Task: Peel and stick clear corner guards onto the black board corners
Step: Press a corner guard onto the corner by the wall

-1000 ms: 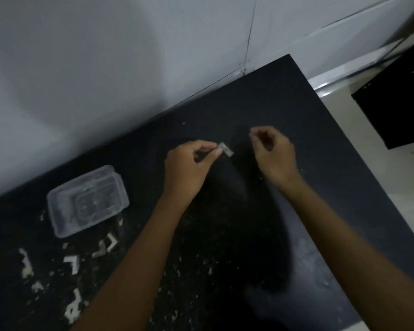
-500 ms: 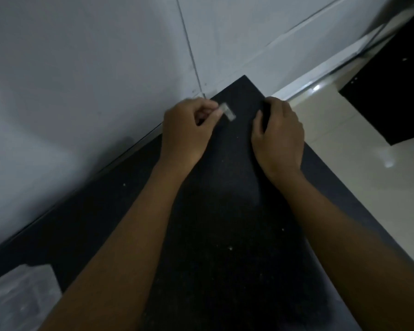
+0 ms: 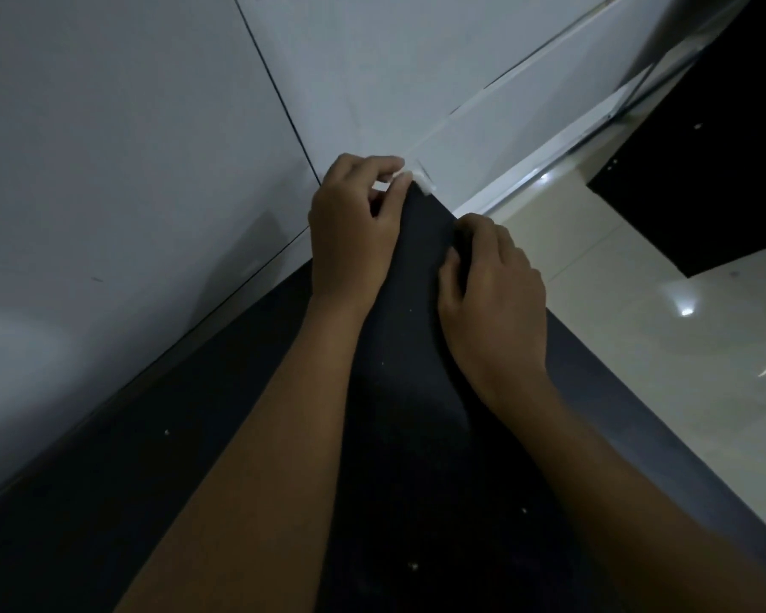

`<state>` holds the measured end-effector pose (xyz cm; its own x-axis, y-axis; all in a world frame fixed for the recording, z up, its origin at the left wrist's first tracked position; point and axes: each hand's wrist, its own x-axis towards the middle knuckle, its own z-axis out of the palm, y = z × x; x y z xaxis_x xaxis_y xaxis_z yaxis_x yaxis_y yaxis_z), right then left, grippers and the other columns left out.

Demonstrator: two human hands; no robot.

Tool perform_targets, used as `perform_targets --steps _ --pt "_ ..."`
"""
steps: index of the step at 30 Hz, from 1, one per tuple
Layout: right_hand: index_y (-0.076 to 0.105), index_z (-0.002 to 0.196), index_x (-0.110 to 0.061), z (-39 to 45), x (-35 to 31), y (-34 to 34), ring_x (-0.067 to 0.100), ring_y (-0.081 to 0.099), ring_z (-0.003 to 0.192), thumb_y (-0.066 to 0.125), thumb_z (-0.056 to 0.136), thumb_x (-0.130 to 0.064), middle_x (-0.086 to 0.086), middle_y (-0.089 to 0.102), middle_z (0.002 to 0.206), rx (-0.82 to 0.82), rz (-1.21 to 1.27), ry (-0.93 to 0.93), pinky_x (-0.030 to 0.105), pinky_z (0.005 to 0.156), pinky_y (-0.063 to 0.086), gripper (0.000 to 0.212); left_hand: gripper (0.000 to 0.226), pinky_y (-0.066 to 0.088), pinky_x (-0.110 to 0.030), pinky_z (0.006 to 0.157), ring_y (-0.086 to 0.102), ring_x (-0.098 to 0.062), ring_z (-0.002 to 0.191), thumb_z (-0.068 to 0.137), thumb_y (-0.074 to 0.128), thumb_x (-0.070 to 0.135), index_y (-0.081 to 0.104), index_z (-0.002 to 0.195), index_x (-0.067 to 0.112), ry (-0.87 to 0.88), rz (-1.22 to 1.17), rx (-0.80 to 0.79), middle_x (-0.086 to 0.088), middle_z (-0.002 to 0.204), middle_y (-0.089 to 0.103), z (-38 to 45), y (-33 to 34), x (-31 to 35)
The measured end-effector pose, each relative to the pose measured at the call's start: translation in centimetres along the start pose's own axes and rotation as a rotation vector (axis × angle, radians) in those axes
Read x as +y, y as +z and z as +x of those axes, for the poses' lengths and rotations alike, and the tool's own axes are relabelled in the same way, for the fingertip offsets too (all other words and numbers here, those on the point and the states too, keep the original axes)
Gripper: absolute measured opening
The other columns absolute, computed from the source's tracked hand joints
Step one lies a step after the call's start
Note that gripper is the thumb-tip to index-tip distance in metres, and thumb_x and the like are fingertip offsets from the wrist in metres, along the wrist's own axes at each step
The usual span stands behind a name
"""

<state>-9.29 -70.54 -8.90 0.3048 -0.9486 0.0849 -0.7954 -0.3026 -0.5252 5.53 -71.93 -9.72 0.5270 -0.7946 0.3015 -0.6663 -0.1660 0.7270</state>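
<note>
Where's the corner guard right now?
Head view, upper centre: the corner guard sits at the black board's far corner, pinched by the left hand, beside the wall.

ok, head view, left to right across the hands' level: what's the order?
Grey wall → left hand → clear corner guard at the black board corner → right hand → glossy floor → black panel.

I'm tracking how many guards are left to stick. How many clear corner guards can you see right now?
1. The clear corner guard is pinched in the left hand at the far corner of the black board. Others may lie outside the view.
</note>
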Motion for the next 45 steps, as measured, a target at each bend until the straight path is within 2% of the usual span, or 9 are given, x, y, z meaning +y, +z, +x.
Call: perform_targets --steps 4,8,13,16,21,27,32,39,45 --pt "0.05 0.121 -0.019 0.0 0.1 0.3 0.018 0.053 0.084 0.042 0.101 -0.026 0.0 0.06 0.11 0.019 0.004 -0.006 0.038 0.076 0.043 0.023 0.02 0.057 -0.03 0.076 0.065 -0.007 0.083 0.099 0.063 0.029 0.077 0.106 0.017 0.015 0.047 -0.001 0.001 0.103 0.069 0.0 0.3 -0.3" --pt "0.05 0.122 -0.019 0.0 0.2 0.4 0.018 0.053 0.083 0.042 0.1 -0.027 -0.001 0.06 0.11 0.029 -0.002 -0.006 0.038 0.074 0.042 0.024 0.019 0.043 -0.01 0.067 0.064 -0.007 0.077 0.099 0.061 0.027 0.077 0.101 0.018 0.02 0.123 -0.009 0.002 0.096 0.067 0.1 0.6 -0.5" --pt "0.049 0.124 -0.02 0.0 0.2 0.7 0.018 0.054 0.082 0.042 0.1 -0.028 -0.002 0.06 0.11 0.031 0.011 0.001 0.041 0.076 0.044 0.026 0.017 0.054 -0.027 0.072 0.065 -0.01 0.075 0.095 0.062 0.027 0.077 0.097 0.021 0.004 0.111 -0.007 0.002 0.091 0.069 0.3 0.7 -0.6" --pt "0.048 0.123 -0.021 0.1 0.1 0.7 0.018 0.054 0.081 0.042 0.1 -0.027 -0.001 0.061 0.109 0.032 0.021 0.003 0.041 0.076 0.045 0.024 0.014 0.055 -0.025 0.073 0.064 -0.005 0.075 0.093 0.065 0.028 0.077 0.099 0.022 -0.005 0.079 -0.009 0.004 0.092 0.069 0.4 0.5 -0.5" --pt "0.048 0.124 -0.02 0.0 -0.1 0.4 0.018 0.053 0.08 0.042 0.1 -0.028 0.0 0.061 0.108 0.037 0.031 0.011 0.04 0.075 0.044 0.026 0.025 0.055 -0.023 0.078 0.061 -0.005 0.085 0.096 0.061 0.028 0.073 0.118 0.031 -0.041 0.051 -0.116 0.007 0.098 0.058 0.4 0.4 -0.2" --pt "0.049 0.122 -0.02 0.0 -0.1 0.5 0.017 0.051 0.079 0.042 0.1 -0.028 -0.001 0.061 0.106 0.032 0.024 0.022 0.038 0.075 0.043 0.024 0.026 0.056 -0.028 0.074 0.061 -0.008 0.086 0.093 0.059 0.028 0.073 0.113 0.037 -0.126 0.044 -0.179 0.007 0.099 0.056 0.5 0.4 0.2" --pt "0.048 0.125 -0.02 0.0 -0.1 0.4 0.017 0.053 0.08 0.042 0.1 -0.027 0.0 0.062 0.107 0.038 0.026 0.017 0.036 0.075 0.04 0.026 0.017 0.049 -0.023 0.068 0.06 -0.003 0.081 0.091 0.058 0.049 0.074 0.088 0.043 -0.252 0.01 -0.144 0.01 0.089 0.061 0.7 0.4 0.9" --pt "0.048 0.127 -0.018 -0.1 -0.2 0.4 0.019 0.055 0.08 0.042 0.1 -0.026 0.001 0.063 0.111 0.038 0.016 0.016 0.039 0.074 0.044 0.029 0.034 0.056 -0.028 0.073 0.063 -0.002 0.079 0.082 0.061 0.07 0.075 0.096 0.043 -0.279 0.035 -0.131 0.011 0.088 0.066 0.9 0.8 1.0" --pt "0.048 0.128 -0.019 0.0 -0.1 0.4 0.019 0.054 0.08 0.041 0.1 -0.027 0.002 0.062 0.111 0.044 0.007 0.006 0.038 0.073 0.043 0.029 0.036 0.053 -0.024 0.07 0.063 -0.002 0.08 0.079 0.069 0.067 0.075 0.103 0.042 -0.258 0.075 -0.136 0.013 0.09 0.066 0.8 0.8 0.9"
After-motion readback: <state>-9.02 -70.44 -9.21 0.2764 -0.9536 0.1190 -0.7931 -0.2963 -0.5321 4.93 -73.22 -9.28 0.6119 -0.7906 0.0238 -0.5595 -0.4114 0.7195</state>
